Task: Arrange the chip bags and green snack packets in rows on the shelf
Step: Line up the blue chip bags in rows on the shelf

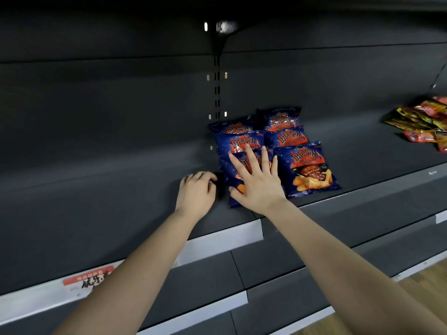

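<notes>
Several blue chip bags lie in two rows on the dark shelf [121, 189], overlapping front to back. My right hand [256, 180] rests flat, fingers spread, on the front bag of the left row [229, 170]. The front bag of the right row [307, 168] lies beside it, uncovered. Behind them sit more blue bags [283, 117]. My left hand [197, 192] is just left of the left row, fingers curled, fingertips at that bag's left edge. No green snack packets are in view.
A pile of red and yellow snack packets [420, 122] lies at the right end of the same shelf. A slotted upright [217, 93] runs up the back wall. White price strips [225, 235] line the shelf fronts; wooden floor shows at the lower right.
</notes>
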A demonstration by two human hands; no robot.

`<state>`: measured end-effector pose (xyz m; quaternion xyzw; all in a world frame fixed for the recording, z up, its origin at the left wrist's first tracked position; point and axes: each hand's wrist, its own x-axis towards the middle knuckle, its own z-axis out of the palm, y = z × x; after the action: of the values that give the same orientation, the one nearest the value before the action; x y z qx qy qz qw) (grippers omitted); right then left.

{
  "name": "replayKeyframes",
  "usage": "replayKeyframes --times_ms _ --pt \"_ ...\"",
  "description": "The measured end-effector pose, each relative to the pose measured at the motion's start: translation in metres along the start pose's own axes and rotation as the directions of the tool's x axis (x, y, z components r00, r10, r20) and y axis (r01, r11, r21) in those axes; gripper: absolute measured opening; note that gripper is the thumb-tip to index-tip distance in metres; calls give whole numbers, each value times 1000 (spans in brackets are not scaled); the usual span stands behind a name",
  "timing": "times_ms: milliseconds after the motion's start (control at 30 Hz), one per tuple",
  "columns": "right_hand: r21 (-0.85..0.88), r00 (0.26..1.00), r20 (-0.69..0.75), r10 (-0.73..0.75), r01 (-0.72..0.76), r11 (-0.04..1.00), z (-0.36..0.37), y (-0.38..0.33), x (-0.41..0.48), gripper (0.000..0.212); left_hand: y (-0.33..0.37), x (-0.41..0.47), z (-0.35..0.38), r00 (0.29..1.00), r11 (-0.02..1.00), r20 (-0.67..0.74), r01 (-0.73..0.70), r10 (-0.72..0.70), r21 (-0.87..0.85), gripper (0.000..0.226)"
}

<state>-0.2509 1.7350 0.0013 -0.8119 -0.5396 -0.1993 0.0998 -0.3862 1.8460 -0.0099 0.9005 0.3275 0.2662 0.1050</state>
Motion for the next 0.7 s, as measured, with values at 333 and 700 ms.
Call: replayKeyframes --times_ms 333,700 --pt "22 997 53 64 -66 998 3 -3 7 75 2 -2 0 1000 998 26 -16 14 66 27" --pt "0 980 185 79 -80 997 -17 -7 13 74 -2 -1 -12 996 996 82 -27 20 80 29"
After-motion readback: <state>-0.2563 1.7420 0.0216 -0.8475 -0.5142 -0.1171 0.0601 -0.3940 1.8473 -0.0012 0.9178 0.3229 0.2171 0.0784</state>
